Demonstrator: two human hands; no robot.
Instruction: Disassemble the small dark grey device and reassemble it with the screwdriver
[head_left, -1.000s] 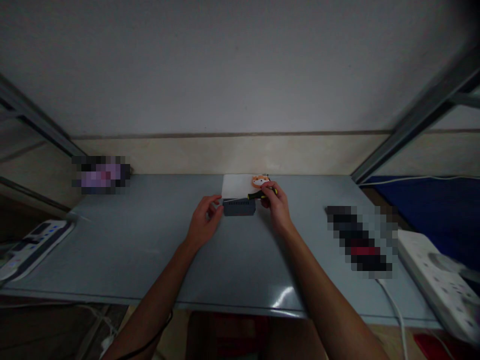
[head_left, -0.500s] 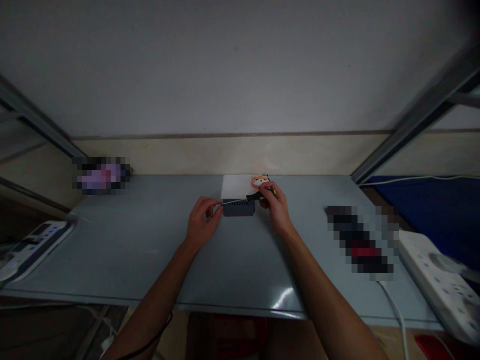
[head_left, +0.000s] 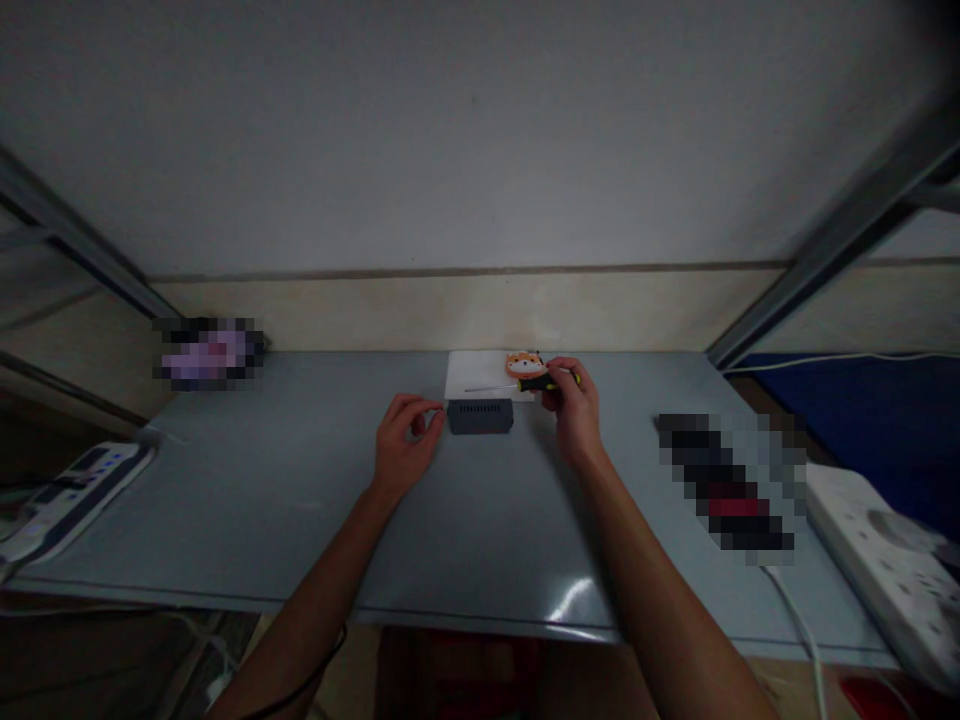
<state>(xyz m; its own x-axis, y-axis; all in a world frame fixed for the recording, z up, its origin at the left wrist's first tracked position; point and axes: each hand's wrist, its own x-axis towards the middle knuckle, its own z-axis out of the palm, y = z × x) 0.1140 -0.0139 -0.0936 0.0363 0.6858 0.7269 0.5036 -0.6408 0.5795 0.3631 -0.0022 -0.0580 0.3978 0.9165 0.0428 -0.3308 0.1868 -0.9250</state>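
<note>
The right hand is closed tight on a screwdriver. It grips the black & yellow handle. The thin metal shaft sticks out to the left, lying almost flat, w/ its tip over a white pad. The tip is up & away from the small dark box, not touching it.

The dark box sits on the grey desk, just in front of the white pad. It has a row of little slots on the side facing us.

The left hand is just beside the box, on its left. The fingers are curled in, thumb & pointer close together near the box corner. It holds nothing that can be seen. Can't tell if a fingertip touches the box or not.

A small orange toy w/ a cartoon animal face sits at the back right of the white pad, right next to the screwdriver handle.

Other stuff on the desk: a blurred purple thing far left at the back, a blurred dark & red thing on the right. A white power strip lies at the far right edge. Another power strip w/ blue lights is at the far left.
</note>
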